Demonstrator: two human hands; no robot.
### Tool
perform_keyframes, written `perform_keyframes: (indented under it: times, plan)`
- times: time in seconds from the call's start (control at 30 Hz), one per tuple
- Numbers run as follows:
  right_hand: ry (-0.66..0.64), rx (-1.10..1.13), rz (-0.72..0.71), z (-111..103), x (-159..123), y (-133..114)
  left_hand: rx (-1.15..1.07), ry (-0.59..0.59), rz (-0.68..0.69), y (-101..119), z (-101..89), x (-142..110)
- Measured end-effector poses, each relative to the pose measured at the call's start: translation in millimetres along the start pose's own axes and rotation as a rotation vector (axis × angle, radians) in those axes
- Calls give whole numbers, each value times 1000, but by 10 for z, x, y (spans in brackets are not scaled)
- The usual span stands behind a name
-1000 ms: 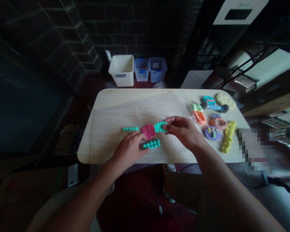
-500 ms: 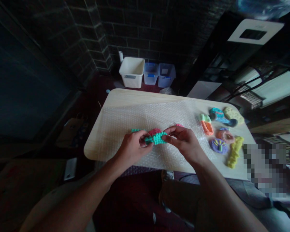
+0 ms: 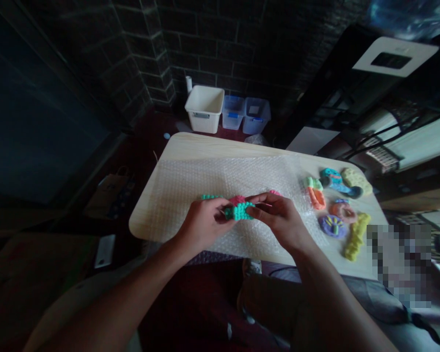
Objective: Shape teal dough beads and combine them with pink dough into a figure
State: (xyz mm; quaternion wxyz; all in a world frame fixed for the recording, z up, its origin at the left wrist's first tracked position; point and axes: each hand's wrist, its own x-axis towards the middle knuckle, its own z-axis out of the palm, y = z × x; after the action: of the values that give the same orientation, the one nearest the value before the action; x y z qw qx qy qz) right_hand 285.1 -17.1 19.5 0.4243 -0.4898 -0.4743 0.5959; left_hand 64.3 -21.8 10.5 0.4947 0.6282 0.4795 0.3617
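A knobbly turquoise and pink piece (image 3: 243, 211), crocheted or beaded in look, is held between my two hands above the bubble wrap (image 3: 205, 176). My left hand (image 3: 204, 220) closes on its left end, with the fingertips partly hidden behind it. At its right end, my right hand (image 3: 278, 217) pinches it between thumb and fingers. Behind my left hand a turquoise knobbly strip (image 3: 211, 197) peeks out. Some pink (image 3: 275, 192) shows past my right hand; whether these parts join the held piece I cannot tell.
Soft colourful pieces lie at the table's right: an orange and green one (image 3: 316, 195), a blue one (image 3: 337, 182), a purple disc (image 3: 333, 226), a yellow strip (image 3: 357, 237). Beyond the pale table (image 3: 190, 144) stand a white bin (image 3: 204, 107) and two clear bins (image 3: 256, 117).
The turquoise part of the held piece has turned slightly between my fingers and looks more compact. Both hands keep their grip; the whole view has shifted a little.
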Motion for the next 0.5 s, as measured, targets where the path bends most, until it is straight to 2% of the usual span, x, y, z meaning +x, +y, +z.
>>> perform_keyframes:
  times: [0.13,0.5]
  plan:
    - [4,1,3,-24,5,-3,-255,-64,-105,-41,2,41]
    - [18,35,1,-7,5,-22,-415,-127,-166,6,-16,54]
